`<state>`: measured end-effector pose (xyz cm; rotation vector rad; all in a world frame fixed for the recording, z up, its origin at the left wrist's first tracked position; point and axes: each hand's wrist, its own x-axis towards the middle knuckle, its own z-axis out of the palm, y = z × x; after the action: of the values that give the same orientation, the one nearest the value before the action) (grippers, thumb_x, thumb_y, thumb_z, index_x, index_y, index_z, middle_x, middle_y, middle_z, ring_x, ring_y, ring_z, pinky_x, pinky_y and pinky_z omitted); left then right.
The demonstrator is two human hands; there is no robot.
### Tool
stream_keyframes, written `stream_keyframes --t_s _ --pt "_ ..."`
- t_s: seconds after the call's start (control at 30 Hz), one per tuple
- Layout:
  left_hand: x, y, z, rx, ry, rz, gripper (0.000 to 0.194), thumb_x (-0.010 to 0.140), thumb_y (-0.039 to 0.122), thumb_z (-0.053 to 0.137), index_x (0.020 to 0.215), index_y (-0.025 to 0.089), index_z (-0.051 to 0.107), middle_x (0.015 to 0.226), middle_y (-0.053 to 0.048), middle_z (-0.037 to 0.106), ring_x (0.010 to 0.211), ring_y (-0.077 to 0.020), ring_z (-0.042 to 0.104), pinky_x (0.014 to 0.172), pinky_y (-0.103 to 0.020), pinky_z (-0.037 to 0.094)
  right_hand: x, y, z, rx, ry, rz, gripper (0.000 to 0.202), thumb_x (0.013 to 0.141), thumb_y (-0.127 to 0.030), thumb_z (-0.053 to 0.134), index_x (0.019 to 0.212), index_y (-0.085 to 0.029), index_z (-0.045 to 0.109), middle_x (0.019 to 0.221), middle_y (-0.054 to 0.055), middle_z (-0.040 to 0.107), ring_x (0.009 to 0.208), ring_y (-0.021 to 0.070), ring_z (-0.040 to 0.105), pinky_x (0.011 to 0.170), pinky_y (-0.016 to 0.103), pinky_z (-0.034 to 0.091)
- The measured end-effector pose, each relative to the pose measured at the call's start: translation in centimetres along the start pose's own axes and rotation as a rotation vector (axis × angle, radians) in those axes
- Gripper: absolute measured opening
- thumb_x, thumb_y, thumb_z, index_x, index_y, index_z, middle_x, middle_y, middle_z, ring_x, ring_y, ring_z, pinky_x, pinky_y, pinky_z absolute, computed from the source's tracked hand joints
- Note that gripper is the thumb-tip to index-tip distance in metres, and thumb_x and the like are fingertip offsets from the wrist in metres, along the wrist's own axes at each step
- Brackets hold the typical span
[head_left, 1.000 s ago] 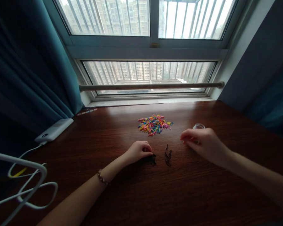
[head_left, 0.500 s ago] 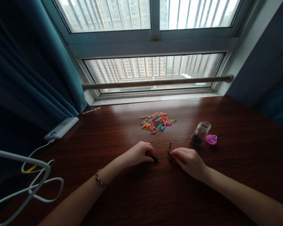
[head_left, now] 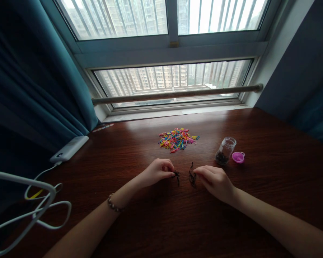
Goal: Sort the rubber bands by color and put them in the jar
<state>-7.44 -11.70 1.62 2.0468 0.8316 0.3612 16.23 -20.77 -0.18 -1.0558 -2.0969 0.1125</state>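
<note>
Head view: two hands point(head_left: 158, 170), two dark clumps point(head_left: 192, 177), one jar point(head_left: 225, 150) (open).

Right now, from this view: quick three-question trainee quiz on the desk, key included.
1. True or false: the pink lid is fitted on the glass jar.
2. What is nearest the fingertips of the right hand? A) the multicoloured pile B) the dark pieces C) the white device
3. Fill in: the bracelet is on the person's ____ wrist.
Key: 1 false; 2 B; 3 left.
</note>
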Motion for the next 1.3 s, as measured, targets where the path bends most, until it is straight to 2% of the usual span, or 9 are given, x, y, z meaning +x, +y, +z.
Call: stream_keyframes --t_s 0.27,0.5,0.6,0.7,0.83,0.93,1.03,1.13,1.3 --pt "0.3 -0.3 0.2 -0.391 0.033 -0.22 0.028 0.064 0.033 0.066 0.078 0.009 0.063 0.073 -0.006 0.066 0.066 -0.0159 0.06 0.064 -0.027 0.047 0.8 0.0 -2.1 -0.014 0.233 0.012 0.021 0.078 -0.009 0.051 0.094 -0.021 0.058 0.081 0.003 0.065 0.073 0.0136 0.061 0.067 0.024 0.048" --pt "0.2 0.8 0.3 -0.357 0.13 -0.245 0.025 0.061 0.03 0.069 0.074 0.009 0.066 0.069 -0.006 0.067 0.062 -0.0148 0.06 0.059 -0.025 0.047 0.7 -0.3 -2.0 0.014 0.201 -0.025 0.023 0.078 -0.008 0.049 0.096 -0.02 0.058 0.082 0.004 0.065 0.074 0.0141 0.061 0.067 0.025 0.048" --pt "0.8 1.3 0.3 -0.417 0.165 -0.211 0.024 0.059 0.028 0.071 0.071 0.009 0.066 0.068 -0.006 0.067 0.062 -0.0152 0.061 0.062 -0.026 0.048 0.8 -0.7 -2.6 0.026 0.251 -0.045 0.025 0.077 -0.007 0.05 0.097 -0.02 0.057 0.083 0.003 0.065 0.075 0.0135 0.06 0.068 0.025 0.047" --pt "2.3 2.0 0.4 -0.529 0.209 -0.155 0.023 0.057 0.026 0.073 0.07 0.009 0.066 0.065 -0.006 0.067 0.059 -0.0143 0.061 0.062 -0.027 0.05 1.2 -0.7 -3.9 0.026 0.453 0.025 0.024 0.076 -0.008 0.052 0.094 -0.022 0.058 0.083 0.002 0.063 0.075 0.0133 0.058 0.07 0.026 0.046" --pt "5.2 4.5 0.2 -0.599 0.22 -0.061 0.024 0.056 0.025 0.075 0.069 0.008 0.064 0.066 -0.006 0.067 0.059 -0.014 0.062 0.062 -0.028 0.052 2.1 0.3 -5.5 0.115 0.851 0.317 0.02 0.079 -0.02 0.05 0.099 -0.022 0.051 0.093 0.004 0.056 0.075 0.0137 0.053 0.069 0.029 0.044" --pt "7.8 7.3 -0.3 -0.591 0.213 0.029 0.025 0.057 0.024 0.074 0.072 0.008 0.064 0.068 -0.006 0.067 0.061 -0.0139 0.063 0.065 -0.029 0.052 2.8 1.6 -6.0 0.22 0.985 0.457 0.024 0.081 -0.028 0.046 0.103 -0.02 0.045 0.103 0.006 0.051 0.085 0.0155 0.051 0.075 0.032 0.043" --pt "10.3 10.0 -0.6 -0.563 0.162 0.14 0.024 0.057 0.023 0.073 0.073 0.008 0.064 0.07 -0.007 0.068 0.064 -0.0144 0.064 0.065 -0.027 0.052 2.9 2.8 -5.9 0.282 0.984 0.489 0.032 0.08 -0.032 0.046 0.108 -0.02 0.041 0.111 0.008 0.046 0.096 0.018 0.047 0.083 0.037 0.04" --pt "12.4 11.9 -0.1 -0.494 0.096 0.219 0.021 0.057 0.022 0.073 0.071 0.008 0.064 0.068 -0.006 0.067 0.063 -0.0134 0.063 0.063 -0.025 0.051 2.5 3.5 -5.2 0.26 0.861 0.436 0.049 0.073 -0.035 0.054 0.116 -0.021 0.035 0.119 0.008 0.041 0.105 0.0211 0.043 0.089 0.041 0.036" --pt "15.0 12.5 1.5 -0.318 0.051 0.286 0.016 0.058 0.02 0.07 0.068 0.009 0.064 0.063 -0.004 0.066 0.06 -0.0116 0.061 0.061 -0.023 0.05 1.9 4.3 -3.8 0.21 0.708 0.422 0.064 0.068 -0.027 0.061 0.122 -0.021 0.028 0.118 0.01 0.04 0.103 0.021 0.044 0.091 0.042 0.036"
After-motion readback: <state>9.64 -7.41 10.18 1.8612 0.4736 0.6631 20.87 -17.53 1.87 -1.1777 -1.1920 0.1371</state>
